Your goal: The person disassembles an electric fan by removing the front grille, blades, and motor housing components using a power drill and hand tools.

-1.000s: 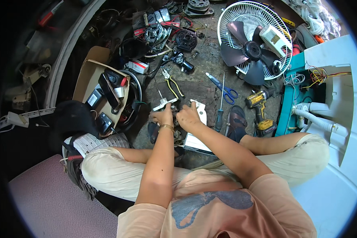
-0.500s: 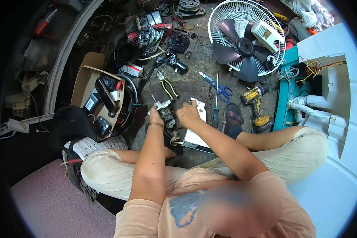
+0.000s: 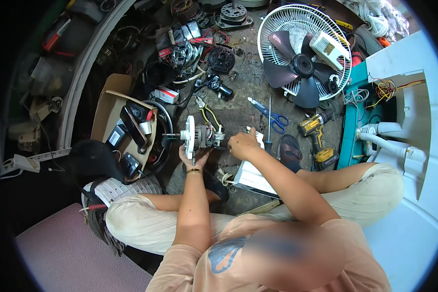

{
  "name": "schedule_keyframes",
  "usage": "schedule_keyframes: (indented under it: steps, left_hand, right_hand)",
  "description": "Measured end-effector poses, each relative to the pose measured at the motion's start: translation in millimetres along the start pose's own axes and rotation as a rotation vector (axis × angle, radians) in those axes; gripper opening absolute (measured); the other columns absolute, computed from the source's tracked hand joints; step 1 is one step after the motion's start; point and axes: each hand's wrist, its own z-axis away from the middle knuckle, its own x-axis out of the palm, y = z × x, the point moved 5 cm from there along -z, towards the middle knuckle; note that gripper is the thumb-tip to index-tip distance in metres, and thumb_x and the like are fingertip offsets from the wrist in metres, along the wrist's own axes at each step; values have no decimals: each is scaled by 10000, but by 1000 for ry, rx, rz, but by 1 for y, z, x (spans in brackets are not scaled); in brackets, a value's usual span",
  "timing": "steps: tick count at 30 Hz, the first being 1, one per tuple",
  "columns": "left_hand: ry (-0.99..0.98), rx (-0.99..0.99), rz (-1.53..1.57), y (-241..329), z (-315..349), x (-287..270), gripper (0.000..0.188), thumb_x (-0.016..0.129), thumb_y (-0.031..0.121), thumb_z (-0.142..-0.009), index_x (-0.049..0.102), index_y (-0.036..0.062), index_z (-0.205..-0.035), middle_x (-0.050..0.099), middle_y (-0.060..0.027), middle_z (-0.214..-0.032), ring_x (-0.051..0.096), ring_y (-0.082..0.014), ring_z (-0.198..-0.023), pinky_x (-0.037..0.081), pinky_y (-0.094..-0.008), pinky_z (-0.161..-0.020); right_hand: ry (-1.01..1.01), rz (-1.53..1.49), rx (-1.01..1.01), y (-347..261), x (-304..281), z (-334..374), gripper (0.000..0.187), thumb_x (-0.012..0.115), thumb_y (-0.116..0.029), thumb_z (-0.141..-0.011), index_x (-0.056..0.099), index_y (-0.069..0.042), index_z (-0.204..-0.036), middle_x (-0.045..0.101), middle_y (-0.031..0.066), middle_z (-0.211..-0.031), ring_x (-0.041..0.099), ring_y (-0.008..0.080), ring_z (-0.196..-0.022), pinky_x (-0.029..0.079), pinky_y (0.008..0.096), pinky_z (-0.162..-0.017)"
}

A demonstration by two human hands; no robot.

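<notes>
My left hand (image 3: 195, 156) is closed around a fan motor (image 3: 206, 136) from below. A white round plate (image 3: 190, 134) is fixed to the motor, and its metal shaft points left. My right hand (image 3: 244, 145), fingers curled, grips the upper part of a long white housing (image 3: 254, 176) lying in front of me; the exact grip is hidden. A short coil of pale cord (image 3: 223, 176) is beside the housing's left end. Yellow-and-black pliers (image 3: 208, 113) lie just beyond the motor. Right of my right hand are a screwdriver (image 3: 268, 121) and blue-handled scissors (image 3: 276, 119).
A yellow-and-black cordless drill (image 3: 319, 136) lies to the right. The fan (image 3: 302, 65) with dark blades and white guard is far right. On the left stands an open cardboard box (image 3: 104, 109) of parts. Motor parts and wires (image 3: 186, 53) clutter the far floor.
My left hand has turned the motor so its plate faces left and its shaft sticks out sideways. My right hand and the white housing have shifted slightly right.
</notes>
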Motion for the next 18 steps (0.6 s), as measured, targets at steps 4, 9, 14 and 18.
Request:
schedule_keyframes:
  steps: [4,9,14,18]
  left_hand:
    - [-19,-16,58,-7,-15,-16,672,596,503,-709,657,132,-1265,633,-173,-1296,563,-446,-1223,388,-685,-1050]
    - [73,-10,36,-17,-27,-31,695,600,502,-711,640,137,-1301,632,-162,-1306,570,-444,-1218,404,-693,-1029]
    - [-23,-26,6,3,-54,-29,747,569,506,-754,584,86,-1372,556,-222,-1406,507,-470,-1299,326,-707,-1097]
    - [-23,-53,-13,19,-68,-41,661,559,439,-815,583,53,-1351,574,-215,-1376,490,-456,-1316,309,-718,-1113]
  right_hand:
    - [8,35,6,10,6,-11,137,680,-250,-896,792,-212,-964,744,69,-923,686,264,-999,322,550,-960]
    - [109,49,40,23,16,-23,113,685,-257,-884,780,-197,-896,732,75,-837,699,260,-900,326,501,-918]
    - [279,83,52,25,30,-37,122,675,-240,-873,759,-162,-833,704,105,-715,699,283,-741,331,469,-887]
    - [372,32,40,19,29,-38,158,603,-180,-887,742,-141,-822,702,112,-709,701,281,-721,330,487,-911]
